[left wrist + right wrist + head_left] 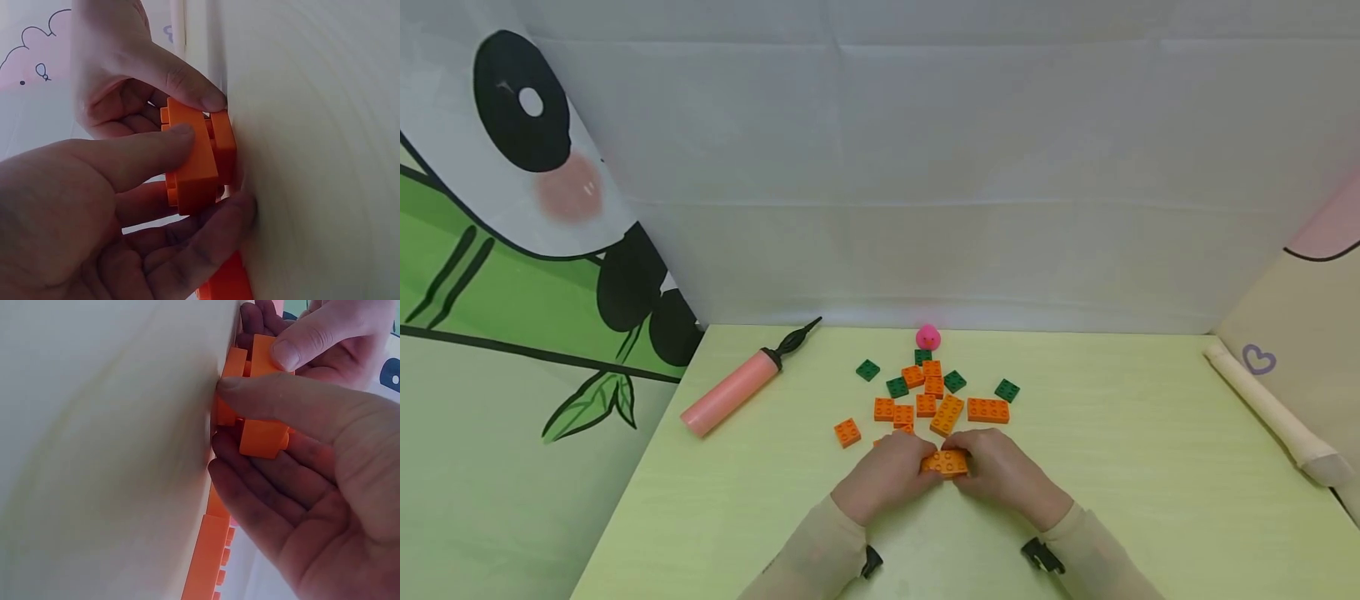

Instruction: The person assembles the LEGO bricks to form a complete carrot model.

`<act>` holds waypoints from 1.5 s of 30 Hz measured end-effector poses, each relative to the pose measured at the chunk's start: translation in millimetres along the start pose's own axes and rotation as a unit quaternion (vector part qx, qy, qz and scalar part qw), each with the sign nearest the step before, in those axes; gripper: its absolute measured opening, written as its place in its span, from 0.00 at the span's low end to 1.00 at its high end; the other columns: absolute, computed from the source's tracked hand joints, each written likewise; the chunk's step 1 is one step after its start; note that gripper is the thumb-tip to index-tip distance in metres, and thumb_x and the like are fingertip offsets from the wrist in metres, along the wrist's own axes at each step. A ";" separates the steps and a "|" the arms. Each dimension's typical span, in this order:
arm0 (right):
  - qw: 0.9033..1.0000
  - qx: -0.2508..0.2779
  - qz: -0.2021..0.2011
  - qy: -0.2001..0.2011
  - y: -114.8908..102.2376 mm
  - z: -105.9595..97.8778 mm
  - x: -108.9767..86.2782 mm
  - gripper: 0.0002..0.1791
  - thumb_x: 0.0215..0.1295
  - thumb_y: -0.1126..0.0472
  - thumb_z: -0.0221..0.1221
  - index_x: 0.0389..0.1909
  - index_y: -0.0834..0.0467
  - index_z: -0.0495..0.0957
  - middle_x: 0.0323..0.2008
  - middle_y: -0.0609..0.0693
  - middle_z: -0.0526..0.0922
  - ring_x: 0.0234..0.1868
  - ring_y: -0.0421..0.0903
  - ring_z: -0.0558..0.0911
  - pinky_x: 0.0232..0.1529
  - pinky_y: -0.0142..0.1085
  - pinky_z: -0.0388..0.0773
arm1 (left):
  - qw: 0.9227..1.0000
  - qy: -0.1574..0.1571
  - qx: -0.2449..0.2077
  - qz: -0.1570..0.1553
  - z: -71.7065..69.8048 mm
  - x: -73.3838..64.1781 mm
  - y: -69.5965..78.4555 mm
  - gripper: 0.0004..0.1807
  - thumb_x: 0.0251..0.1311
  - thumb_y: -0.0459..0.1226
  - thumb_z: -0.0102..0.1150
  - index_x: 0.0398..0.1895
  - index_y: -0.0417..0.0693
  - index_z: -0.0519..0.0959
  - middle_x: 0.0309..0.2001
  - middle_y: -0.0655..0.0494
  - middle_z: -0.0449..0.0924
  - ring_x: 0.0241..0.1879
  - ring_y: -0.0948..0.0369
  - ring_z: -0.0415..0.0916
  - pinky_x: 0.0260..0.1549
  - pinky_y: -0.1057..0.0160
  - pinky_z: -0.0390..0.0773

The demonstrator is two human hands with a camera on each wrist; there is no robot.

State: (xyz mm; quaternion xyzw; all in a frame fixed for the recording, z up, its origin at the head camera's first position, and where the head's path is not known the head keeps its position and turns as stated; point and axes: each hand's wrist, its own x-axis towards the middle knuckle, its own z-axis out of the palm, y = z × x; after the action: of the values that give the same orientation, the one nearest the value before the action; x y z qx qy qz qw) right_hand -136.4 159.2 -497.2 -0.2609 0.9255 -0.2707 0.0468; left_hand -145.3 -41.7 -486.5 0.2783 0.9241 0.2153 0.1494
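Note:
At the front of the brick group, my left hand [889, 472] and right hand [1002, 468] meet around two orange toy bricks. The longer upper brick [195, 165] is pinched by the left thumb and fingers. Below it, against the tabletop, sits a lower orange brick [229, 400]. My right thumb presses its side, with the right fingers behind. Studs show in a narrow gap between the two bricks in both wrist views. Beyond the hands lie a long orange brick [947, 415] and another long brick [988, 410].
Smaller orange bricks [847, 432] and several green bricks [1007, 390] are scattered behind the hands. A pink ball-like head [928, 337] stands at the back. On the left lies a pink hand pump [733, 392]. A pale roll [1270, 412] runs along the table's right edge.

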 end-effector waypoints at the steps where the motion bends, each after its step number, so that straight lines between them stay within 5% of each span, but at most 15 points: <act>1: 1.000 0.000 -0.002 -0.001 -0.2 -0.6 0.1 0.17 0.52 0.68 0.78 0.43 0.60 0.88 0.37 0.45 0.87 0.34 0.40 0.79 0.42 0.39 0.82 | 1.000 0.001 0.006 0.002 0.3 0.1 0.6 0.08 0.67 0.44 0.69 0.34 0.51 0.84 0.23 0.64 0.73 0.27 0.62 0.70 0.33 0.64 0.71; 11: 0.999 0.039 -0.028 -0.019 2.2 -6.5 -1.6 0.19 0.57 0.64 0.77 0.50 0.61 0.89 0.44 0.48 0.91 0.40 0.39 0.85 0.44 0.35 0.83 | 1.000 0.002 0.025 -0.010 -2.9 -2.9 10.1 0.08 0.67 0.41 0.70 0.33 0.47 0.84 0.20 0.62 0.71 0.24 0.62 0.68 0.29 0.64 0.70; 34: 1.000 0.014 -0.023 -0.013 -5.5 -7.1 -3.4 0.19 0.54 0.65 0.78 0.48 0.62 0.90 0.40 0.51 0.91 0.36 0.39 0.85 0.36 0.32 0.81 | 0.999 -0.009 0.028 -0.032 -1.7 -4.4 15.5 0.09 0.66 0.44 0.71 0.37 0.48 0.86 0.22 0.64 0.73 0.25 0.63 0.70 0.32 0.65 0.72; 45: 0.999 0.031 -0.016 -0.032 -2.8 -10.7 -4.1 0.19 0.54 0.65 0.78 0.48 0.60 0.90 0.40 0.47 0.91 0.33 0.35 0.80 0.36 0.31 0.80 | 0.999 -0.009 -0.043 -0.012 -4.8 -5.4 7.0 0.08 0.64 0.43 0.73 0.41 0.49 0.89 0.20 0.65 0.68 0.25 0.64 0.67 0.30 0.65 0.69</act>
State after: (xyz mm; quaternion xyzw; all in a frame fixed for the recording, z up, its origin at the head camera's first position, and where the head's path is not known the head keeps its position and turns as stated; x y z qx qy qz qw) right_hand -134.0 164.4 -486.9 -0.2829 0.9104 -0.2913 0.0795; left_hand -139.7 -41.1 -478.2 0.2625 0.9158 0.2502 0.1725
